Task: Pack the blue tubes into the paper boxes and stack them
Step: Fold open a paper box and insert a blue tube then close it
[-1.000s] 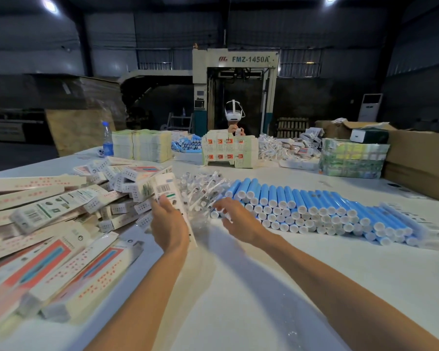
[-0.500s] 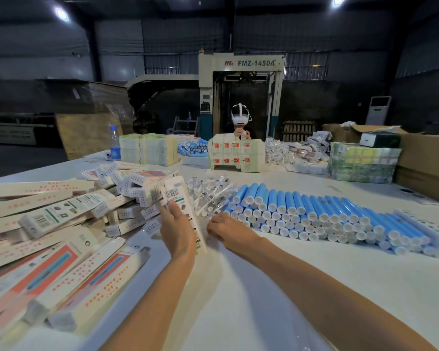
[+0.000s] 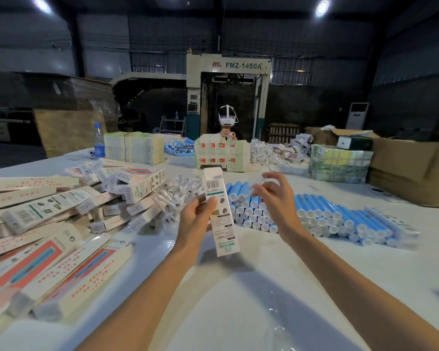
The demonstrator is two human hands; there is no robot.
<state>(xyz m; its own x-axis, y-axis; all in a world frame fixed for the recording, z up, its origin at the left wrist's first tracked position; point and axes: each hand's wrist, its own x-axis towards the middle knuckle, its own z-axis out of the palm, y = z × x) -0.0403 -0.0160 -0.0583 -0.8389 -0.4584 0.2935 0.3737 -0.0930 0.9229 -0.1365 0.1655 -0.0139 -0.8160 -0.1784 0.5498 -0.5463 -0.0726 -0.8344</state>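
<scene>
- My left hand grips a long white paper box by its middle, thumb across the printed face, fingers curled behind it
- The box stands nearly on end above the middle of the white table, top end tilted away from me, and touches nothing but my hand
- I cannot tell whether its top flap is open, because that end is blurred
- My right hand hangs in the air just right of the box, fingers loosely curled and apart
- Something pale and blurred sits at its fingertips; I cannot tell whether I am pinching a clear piece or holding nothing
- The blue plastic tubes with white caps lie stacked in rows, caps toward me, from the table's middle out to its right edge, just beyond my right hand
- A heap of small clear plastic-wrapped pieces lies behind my left hand, between the tubes and a heap of long white-and-red paper boxes along the left edge
- I judge this to be the filling step: a box is in hand and no tube is in it that I can see
- Next I would need the top end held open and steady while my right hand lifts one tube off the near row without rolling its neighbours
- Then the tube goes in lengthwise, the flap closes, and the box joins the left heap
</scene>
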